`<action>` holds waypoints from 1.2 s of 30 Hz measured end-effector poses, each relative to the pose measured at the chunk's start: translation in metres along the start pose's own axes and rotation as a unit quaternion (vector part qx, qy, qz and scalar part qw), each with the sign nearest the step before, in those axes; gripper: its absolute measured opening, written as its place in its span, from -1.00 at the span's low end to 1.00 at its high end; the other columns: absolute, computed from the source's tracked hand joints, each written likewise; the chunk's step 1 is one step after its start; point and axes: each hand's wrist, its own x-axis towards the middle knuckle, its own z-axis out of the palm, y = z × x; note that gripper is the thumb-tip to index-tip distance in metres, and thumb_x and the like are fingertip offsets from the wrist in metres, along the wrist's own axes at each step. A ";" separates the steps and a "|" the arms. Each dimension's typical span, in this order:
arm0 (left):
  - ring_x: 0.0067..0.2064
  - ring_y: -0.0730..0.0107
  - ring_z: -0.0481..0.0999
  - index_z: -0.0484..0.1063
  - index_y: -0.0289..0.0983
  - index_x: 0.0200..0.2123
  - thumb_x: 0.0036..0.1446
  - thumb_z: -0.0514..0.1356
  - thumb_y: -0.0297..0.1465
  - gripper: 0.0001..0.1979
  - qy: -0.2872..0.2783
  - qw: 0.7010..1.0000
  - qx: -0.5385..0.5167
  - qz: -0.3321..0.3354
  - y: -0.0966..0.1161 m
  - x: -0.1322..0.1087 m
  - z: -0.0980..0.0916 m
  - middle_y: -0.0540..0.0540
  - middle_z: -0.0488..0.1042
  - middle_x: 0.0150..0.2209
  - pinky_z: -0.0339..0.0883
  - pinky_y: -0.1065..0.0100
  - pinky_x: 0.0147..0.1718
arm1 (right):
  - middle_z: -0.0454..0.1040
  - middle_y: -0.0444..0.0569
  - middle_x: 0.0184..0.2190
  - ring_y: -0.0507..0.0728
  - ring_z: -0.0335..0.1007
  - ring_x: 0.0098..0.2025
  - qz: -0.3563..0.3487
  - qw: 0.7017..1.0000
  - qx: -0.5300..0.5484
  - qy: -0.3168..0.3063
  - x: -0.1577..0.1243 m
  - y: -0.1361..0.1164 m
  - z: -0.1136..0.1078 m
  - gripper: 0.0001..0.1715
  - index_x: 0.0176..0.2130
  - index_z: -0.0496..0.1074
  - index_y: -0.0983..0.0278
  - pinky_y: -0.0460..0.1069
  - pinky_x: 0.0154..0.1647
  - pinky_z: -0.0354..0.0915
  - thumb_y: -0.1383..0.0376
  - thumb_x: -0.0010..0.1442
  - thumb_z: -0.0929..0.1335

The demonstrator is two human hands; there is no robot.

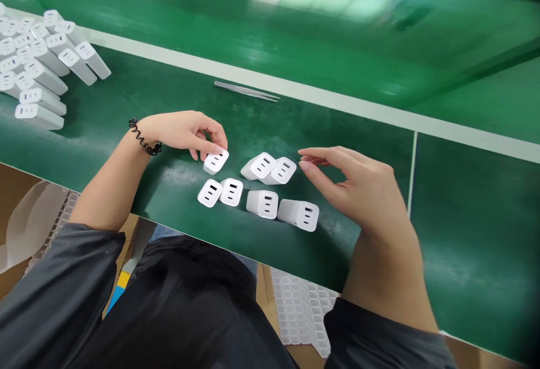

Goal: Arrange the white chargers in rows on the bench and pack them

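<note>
In the head view, my left hand (pixel 198 133) grips the top edge of a white USB charger (pixel 216 162) between thumb and fingers; it stands on the green table. My right hand (pixel 352 180) holds nothing, its thumb and fingertips slightly apart. Just left of those fingertips, two white chargers lean together, the nearer being this charger (pixel 284 171). A front row of several more runs from the left charger (pixel 210 193) to a tilted right charger (pixel 299 215). Each shows port slots on its upper face.
Metal tweezers (pixel 247 91) lie near the table's pale back strip (pixel 270 82). Many more white chargers (pixel 37 71) stand crowded at the far left. Below the front edge are clear plastic trays (pixel 295 307) and cardboard. A glossy green panel (pixel 211 14) lies beyond the strip.
</note>
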 end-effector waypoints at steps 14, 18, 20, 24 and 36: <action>-0.16 0.35 0.58 0.49 -0.25 0.00 0.26 0.15 -0.13 -0.62 0.147 0.987 0.005 0.070 -0.004 0.022 0.019 -0.11 0.57 -0.10 0.50 0.29 -0.12 | 0.62 -0.04 -0.26 0.10 0.55 -0.28 0.004 1.000 0.022 0.012 -0.001 -0.004 -0.005 -0.74 -0.12 0.53 0.21 -0.04 -0.40 0.36 0.21 0.33 0.28; -0.19 0.35 0.59 0.49 -0.23 -0.01 0.25 0.16 -0.12 -0.62 0.154 0.986 0.011 0.060 -0.005 0.021 0.018 -0.10 0.57 -0.12 0.49 0.30 -0.15 | 0.61 -0.04 -0.27 0.09 0.54 -0.28 0.001 1.000 0.026 0.017 -0.001 -0.003 -0.007 -0.75 -0.12 0.53 0.22 -0.06 -0.42 0.34 0.22 0.32 0.29; -0.21 0.36 0.59 0.50 -0.24 -0.04 0.24 0.16 -0.11 -0.63 0.160 0.985 0.010 0.057 -0.004 0.021 0.017 -0.10 0.58 -0.16 0.49 0.31 -0.17 | 0.61 -0.04 -0.28 0.10 0.54 -0.29 0.006 0.999 0.027 0.018 -0.001 -0.003 -0.007 -0.75 -0.12 0.53 0.21 -0.05 -0.42 0.33 0.21 0.32 0.29; -0.26 0.37 0.58 0.48 -0.27 -0.26 0.22 0.17 -0.08 -0.65 0.177 0.983 0.026 0.037 -0.003 0.019 0.015 -0.08 0.58 -0.26 0.45 0.33 -0.22 | 0.59 -0.07 -0.33 0.09 0.49 -0.34 0.011 1.000 0.024 0.009 -0.001 0.000 -0.010 -0.77 -0.22 0.51 0.20 -0.04 -0.42 0.30 0.19 0.32 0.29; -0.41 0.43 0.43 0.50 -0.26 -0.39 0.24 0.08 0.02 -0.52 0.122 0.981 0.153 0.009 -0.003 0.013 0.005 -0.06 0.54 -0.40 0.22 0.38 -0.40 | 0.46 -0.10 -0.51 0.05 0.33 -0.48 0.022 0.995 0.041 -0.085 -0.002 0.003 -0.027 -0.57 -0.48 0.38 0.21 -0.03 -0.41 0.20 0.08 0.34 0.25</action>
